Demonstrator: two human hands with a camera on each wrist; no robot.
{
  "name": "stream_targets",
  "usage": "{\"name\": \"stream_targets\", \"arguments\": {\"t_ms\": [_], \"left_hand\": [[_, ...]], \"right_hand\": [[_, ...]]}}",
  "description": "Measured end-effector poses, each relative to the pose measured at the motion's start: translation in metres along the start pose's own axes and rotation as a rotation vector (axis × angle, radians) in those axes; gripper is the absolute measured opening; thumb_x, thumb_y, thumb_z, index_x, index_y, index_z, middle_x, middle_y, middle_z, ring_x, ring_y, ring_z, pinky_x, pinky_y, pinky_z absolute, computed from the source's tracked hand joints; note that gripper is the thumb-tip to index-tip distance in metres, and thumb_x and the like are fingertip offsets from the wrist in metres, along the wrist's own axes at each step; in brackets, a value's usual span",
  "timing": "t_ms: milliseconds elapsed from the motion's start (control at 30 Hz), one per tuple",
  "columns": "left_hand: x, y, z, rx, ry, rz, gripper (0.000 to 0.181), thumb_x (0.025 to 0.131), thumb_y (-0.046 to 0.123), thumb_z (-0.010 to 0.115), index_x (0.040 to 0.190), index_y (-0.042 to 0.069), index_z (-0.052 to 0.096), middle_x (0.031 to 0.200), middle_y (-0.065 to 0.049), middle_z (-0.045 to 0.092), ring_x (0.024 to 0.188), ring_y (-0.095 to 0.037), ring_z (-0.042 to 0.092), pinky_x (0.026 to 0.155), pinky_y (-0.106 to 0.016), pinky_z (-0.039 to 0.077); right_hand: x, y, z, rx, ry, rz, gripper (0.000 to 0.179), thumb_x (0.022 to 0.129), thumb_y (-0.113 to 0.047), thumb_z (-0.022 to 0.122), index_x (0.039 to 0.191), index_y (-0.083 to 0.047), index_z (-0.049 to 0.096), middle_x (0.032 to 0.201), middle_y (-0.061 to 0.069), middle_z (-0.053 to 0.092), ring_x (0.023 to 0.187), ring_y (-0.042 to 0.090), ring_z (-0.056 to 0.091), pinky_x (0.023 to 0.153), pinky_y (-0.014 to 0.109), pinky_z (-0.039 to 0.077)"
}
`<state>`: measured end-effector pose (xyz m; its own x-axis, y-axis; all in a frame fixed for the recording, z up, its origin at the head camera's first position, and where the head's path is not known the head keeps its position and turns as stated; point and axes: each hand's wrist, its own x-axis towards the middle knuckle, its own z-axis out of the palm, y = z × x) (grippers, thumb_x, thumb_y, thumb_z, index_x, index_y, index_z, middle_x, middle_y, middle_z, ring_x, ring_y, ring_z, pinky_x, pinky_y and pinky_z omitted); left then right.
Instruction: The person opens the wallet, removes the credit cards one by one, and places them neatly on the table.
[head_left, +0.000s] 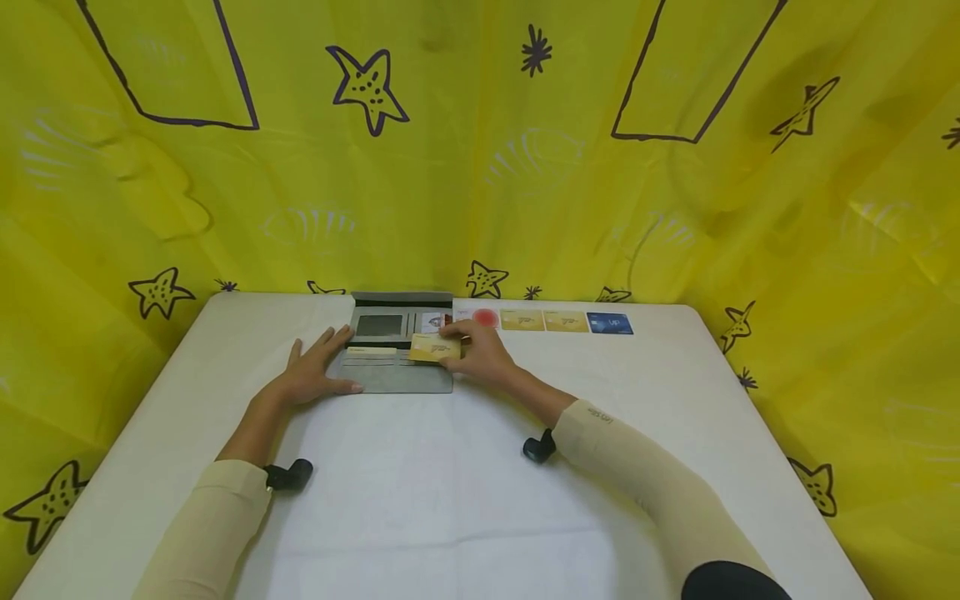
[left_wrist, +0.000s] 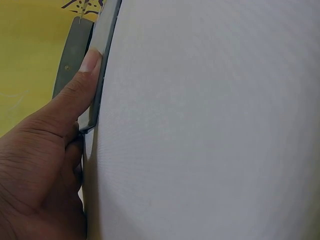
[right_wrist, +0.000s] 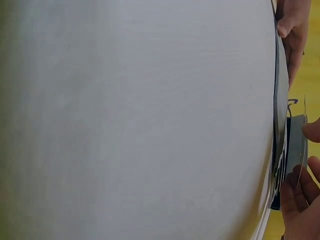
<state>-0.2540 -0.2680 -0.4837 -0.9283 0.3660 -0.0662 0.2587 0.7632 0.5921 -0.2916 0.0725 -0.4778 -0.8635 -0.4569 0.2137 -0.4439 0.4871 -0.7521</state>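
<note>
A grey wallet lies unfolded at the table's far side, its flap raised at the back. Spread at its left edge is my left hand, the thumb resting on the lower left corner, as the left wrist view also shows on the wallet. My right hand pinches a yellow card between thumb and fingers, over the wallet's right half. From the right wrist the card appears edge-on. A pale yellow card shows in a lower left slot, and a picture card in the upper right part.
Right of the wallet runs a row: a card with a red circle, partly behind my right hand, a yellow card, another yellow card and a blue card. A yellow curtain hangs behind the white table.
</note>
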Motion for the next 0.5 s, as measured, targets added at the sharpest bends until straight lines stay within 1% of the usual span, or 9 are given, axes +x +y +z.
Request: {"name": "stream_targets", "arguments": {"t_ms": [300, 500], "left_hand": [[0.002, -0.002, 0.001, 0.009, -0.007, -0.005, 0.108, 0.089, 0.043, 0.084, 0.166, 0.003, 0.022, 0.172, -0.023, 0.016, 0.159, -0.046, 0.004, 0.118, -0.070, -0.016], [0.000, 0.000, 0.000, -0.001, -0.001, 0.002, 0.107, 0.088, 0.042, 0.084, 0.166, 0.002, 0.023, 0.172, -0.024, 0.016, 0.158, -0.046, 0.004, 0.118, -0.070, -0.016]], "right_hand": [[-0.003, 0.005, -0.006, 0.006, 0.000, 0.037, 0.044, 0.084, -0.006, 0.087, 0.125, -0.001, 0.073, 0.128, 0.011, 0.071, 0.115, 0.024, 0.064, 0.101, 0.032, 0.053], [-0.004, 0.012, -0.009, -0.006, 0.010, 0.036, 0.041, 0.085, -0.007, 0.086, 0.124, -0.002, 0.075, 0.132, 0.011, 0.070, 0.117, 0.023, 0.065, 0.100, 0.032, 0.054]]}}
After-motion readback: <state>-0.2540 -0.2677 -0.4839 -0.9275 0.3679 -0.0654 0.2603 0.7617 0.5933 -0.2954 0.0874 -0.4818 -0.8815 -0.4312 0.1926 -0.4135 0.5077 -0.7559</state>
